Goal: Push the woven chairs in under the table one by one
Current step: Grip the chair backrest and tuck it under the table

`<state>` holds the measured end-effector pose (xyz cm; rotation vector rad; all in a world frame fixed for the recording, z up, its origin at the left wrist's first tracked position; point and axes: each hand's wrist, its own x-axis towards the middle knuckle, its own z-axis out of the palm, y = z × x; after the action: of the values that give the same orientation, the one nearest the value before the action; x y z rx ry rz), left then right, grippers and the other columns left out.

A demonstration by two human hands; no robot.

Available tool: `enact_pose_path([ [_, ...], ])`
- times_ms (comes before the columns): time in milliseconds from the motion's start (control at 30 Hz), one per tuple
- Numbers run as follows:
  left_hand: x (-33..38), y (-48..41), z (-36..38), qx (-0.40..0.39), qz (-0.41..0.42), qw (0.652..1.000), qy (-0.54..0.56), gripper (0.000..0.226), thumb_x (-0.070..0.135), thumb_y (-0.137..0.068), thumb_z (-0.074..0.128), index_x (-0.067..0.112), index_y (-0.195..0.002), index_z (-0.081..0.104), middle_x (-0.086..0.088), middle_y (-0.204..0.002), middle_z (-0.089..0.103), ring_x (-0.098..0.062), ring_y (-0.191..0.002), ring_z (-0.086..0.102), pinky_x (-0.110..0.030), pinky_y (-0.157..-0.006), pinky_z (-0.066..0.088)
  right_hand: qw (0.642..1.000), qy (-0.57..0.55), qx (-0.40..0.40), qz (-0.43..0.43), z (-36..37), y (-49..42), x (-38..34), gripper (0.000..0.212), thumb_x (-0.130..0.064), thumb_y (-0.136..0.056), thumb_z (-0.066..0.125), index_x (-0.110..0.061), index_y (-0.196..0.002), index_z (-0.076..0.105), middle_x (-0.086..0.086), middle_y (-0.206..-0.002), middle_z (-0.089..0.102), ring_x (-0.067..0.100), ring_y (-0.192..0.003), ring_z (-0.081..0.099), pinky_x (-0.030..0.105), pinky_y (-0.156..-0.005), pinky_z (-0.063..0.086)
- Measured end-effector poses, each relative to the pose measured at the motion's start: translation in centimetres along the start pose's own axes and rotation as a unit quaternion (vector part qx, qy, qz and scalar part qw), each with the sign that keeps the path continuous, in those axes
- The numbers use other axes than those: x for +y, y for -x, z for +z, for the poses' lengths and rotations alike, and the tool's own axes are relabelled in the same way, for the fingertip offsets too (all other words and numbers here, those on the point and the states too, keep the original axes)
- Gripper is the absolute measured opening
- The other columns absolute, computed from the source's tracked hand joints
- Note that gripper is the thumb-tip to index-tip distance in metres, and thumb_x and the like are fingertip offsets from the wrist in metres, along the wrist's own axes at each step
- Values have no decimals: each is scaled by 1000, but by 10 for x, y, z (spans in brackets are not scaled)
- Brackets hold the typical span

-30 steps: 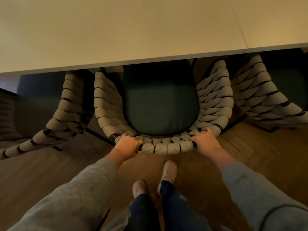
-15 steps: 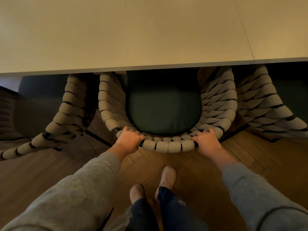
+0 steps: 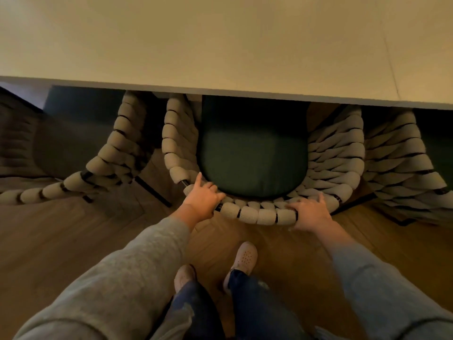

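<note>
The middle woven chair has a thick beige rope back and a dark green cushion. Its seat front is hidden under the pale table. My left hand lies over the left part of the curved back rim, with the index finger stretched forward and the other fingers curled on the rope. My right hand holds the right part of the rim, fingers on top and thumb against the outer side.
A second woven chair stands to the left and a third woven chair to the right, both partly under the table edge. My shoes stand on the wooden floor just behind the middle chair.
The middle chair has slid further under the table, and less of its cushion shows. My left index finger has lifted and straightened. My feet have stepped forward.
</note>
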<state>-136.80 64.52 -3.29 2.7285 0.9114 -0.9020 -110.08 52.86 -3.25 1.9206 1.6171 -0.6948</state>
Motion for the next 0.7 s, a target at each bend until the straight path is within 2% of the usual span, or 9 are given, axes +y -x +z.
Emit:
enact_pose_path([
  [100, 1, 11, 14, 53, -1, 997, 49, 95, 43, -80, 72, 29, -153, 13, -11, -158, 16, -31, -148, 3, -64, -112, -7, 993, -78, -93, -11, -17, -3, -35, 108, -58, -68, 77, -37, -152, 14, 4, -158, 24, 29, -147, 16, 61, -115, -2],
  [167, 2, 24, 25, 104, -5, 989, 104, 101, 48, -79, 71, 30, -153, 5, -11, -161, 5, -31, -148, -5, -59, -111, -11, 985, -141, -88, -49, -29, -6, -67, 116, -64, -67, 76, -35, -154, 5, 5, -161, 14, 28, -148, 10, 57, -116, -1],
  [267, -19, 66, 59, 166, -74, 968, 172, 92, 52, -83, 62, 32, -153, 5, -12, -161, 1, -28, -148, -7, -52, -112, -14, 979, -169, 23, -111, -47, -11, -142, 107, -67, -73, 68, -33, -154, 7, 4, -161, 12, 24, -148, 9, 51, -118, 2],
  [400, -81, 147, 120, 135, -177, 953, 204, 81, 52, -89, 52, 27, -154, 11, -13, -161, 0, -29, -148, -9, -50, -112, -16, 966, -129, 141, -176, -64, -8, -258, 93, -59, -81, 65, -32, -153, 12, 5, -161, 11, 24, -149, 6, 47, -118, 0],
  [567, -188, 264, 191, 83, -275, 937, 200, 82, 51, -88, 55, 26, -153, 12, -13, -161, 0, -31, -148, -9, -55, -115, -6, 957, -75, 173, -220, -86, -7, -406, 87, -52, -84, 65, -30, -153, 16, 6, -162, 10, 24, -149, 3, 49, -120, 4],
  [700, -264, 344, 227, 50, -355, 910, 211, 81, 52, -89, 54, 24, -154, 14, -13, -161, -1, -31, -148, -10, -56, -116, -1, 945, -63, 181, -263, -110, -10, -510, 85, -50, -83, 68, -26, -152, 24, 8, -161, 14, 26, -149, 7, 44, -117, 4],
])
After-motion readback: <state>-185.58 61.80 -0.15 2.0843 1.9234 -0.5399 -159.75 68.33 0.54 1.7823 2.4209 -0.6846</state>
